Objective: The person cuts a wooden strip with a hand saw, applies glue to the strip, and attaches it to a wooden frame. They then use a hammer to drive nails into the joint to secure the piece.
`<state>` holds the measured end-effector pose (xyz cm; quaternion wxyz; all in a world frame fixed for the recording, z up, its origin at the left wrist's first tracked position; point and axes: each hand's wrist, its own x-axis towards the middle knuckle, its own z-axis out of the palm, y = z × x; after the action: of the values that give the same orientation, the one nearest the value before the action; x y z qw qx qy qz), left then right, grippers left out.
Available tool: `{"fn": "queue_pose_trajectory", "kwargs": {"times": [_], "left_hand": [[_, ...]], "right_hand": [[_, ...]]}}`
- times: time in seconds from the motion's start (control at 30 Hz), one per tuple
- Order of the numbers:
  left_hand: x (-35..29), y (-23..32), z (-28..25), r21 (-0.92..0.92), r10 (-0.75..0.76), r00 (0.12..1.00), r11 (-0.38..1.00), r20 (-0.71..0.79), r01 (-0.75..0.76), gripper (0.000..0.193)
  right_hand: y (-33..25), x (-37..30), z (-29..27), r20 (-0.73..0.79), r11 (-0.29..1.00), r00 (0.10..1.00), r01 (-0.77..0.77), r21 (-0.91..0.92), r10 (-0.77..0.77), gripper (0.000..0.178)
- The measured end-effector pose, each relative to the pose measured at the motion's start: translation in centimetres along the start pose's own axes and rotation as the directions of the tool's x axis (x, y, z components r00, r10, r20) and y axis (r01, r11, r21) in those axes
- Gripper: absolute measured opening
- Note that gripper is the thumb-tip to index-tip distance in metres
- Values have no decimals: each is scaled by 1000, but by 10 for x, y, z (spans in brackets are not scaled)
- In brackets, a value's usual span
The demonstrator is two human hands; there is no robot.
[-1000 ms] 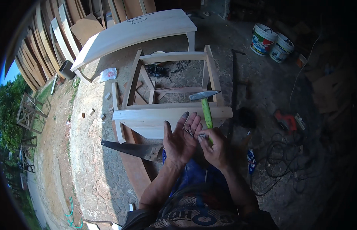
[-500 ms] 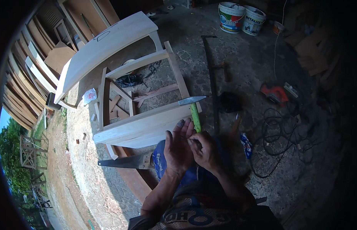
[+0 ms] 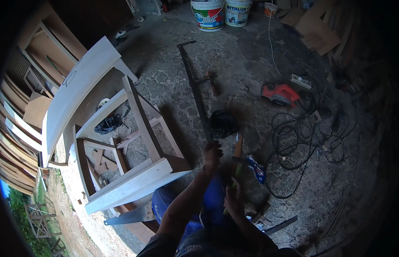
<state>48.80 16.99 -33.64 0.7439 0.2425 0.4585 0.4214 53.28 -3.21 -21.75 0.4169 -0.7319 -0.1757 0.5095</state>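
Observation:
My left hand reaches forward, its fingers closed around the near end of a long dark bar clamp on the floor. Closer to my body, my right hand grips the green handle of a hammer. The hammer's dark metal head points away from me, beside a blue and white packet. To the left stands a pale wooden frame with legs and rails. A handsaw lies below its front board, next to my knee.
A curved wooden panel stands behind the frame. On the right lie a red power tool, a power strip and coiled black cable. Two paint buckets stand at the back. A black plastic bag sits beside the clamp.
My right hand has taken the hammer off the frame's board. My left hand, open before, has moved forward to the clamp. The view has turned to the right.

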Motion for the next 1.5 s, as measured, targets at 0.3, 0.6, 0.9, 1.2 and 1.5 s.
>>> {"fn": "queue_pose_trajectory", "kwargs": {"times": [0.3,0.6,0.9,1.2,1.5], "left_hand": [[191,-9,20,968,250,967,250,-49,-15,33],[207,3,42,989,101,995,-144,-5,20,30],[215,-11,42,991,201,972,-77,121,-107,23],[157,4,52,952,385,922,293,-36,-85,27],[79,-3,38,751,521,835,620,-178,-227,33]], "right_hand": [[46,34,6,102,910,966,257,-326,-237,59],[63,50,16,-24,973,980,192,-129,-197,60],[80,51,17,8,993,996,85,-76,-84,55],[68,42,14,88,990,996,4,-138,9,56],[28,33,33,200,995,980,-36,98,15,49]]}}
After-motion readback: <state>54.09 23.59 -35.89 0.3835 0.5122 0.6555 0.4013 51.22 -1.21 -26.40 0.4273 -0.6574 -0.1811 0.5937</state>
